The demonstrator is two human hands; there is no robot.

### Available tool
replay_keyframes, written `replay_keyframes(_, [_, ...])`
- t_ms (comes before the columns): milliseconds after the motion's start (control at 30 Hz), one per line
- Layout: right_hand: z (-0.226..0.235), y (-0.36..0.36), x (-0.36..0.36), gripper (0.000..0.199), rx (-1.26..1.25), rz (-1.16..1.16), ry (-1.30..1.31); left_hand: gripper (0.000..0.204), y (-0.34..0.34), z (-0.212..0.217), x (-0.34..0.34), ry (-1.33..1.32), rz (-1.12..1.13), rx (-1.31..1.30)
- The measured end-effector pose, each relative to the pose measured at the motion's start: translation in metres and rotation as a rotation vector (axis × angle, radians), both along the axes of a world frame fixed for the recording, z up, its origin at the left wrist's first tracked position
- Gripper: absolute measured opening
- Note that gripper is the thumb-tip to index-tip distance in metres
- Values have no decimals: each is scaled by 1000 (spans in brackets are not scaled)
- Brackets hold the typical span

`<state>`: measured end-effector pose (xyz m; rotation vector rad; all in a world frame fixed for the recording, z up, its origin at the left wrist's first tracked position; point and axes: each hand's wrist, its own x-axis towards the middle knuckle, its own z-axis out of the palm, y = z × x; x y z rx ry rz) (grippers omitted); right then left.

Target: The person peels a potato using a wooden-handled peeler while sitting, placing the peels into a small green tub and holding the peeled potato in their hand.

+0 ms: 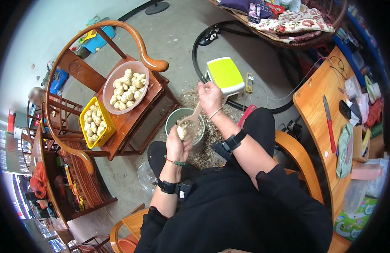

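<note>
Black sleeves and a dark lap fill the near edge, each forearm wearing a black strap. Just beyond, the left hand is closed around a pale peeled root, held over the grey bucket that stands on the floor between the knees. The right hand, raised a little farther off, grips the end of a long strip of peel that runs down to the root in the left hand. Loose peelings lie heaped on the floor around the bucket and inside it.

To the left, a wooden chair serves as the surface for a yellow basket of pale roots and, farther back, a round bowl of the same roots. On the right, a wooden table carries a red-handled knife among packets and clutter. Farther away, beyond the bucket, stands a small stool with a yellow-green top, and a wicker seat with flowered cloth sits at the far edge.
</note>
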<state>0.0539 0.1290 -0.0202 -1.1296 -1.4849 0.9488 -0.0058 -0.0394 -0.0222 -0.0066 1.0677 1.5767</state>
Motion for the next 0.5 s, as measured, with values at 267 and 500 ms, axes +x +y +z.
replay_keyframes(267, [11, 1, 4, 26, -16, 41, -32, 26, 7, 4, 9, 324, 104, -116])
replay_keyframes(500, [5, 8, -3, 29, 69, -38, -66, 25, 2, -16, 0, 383, 114, -83])
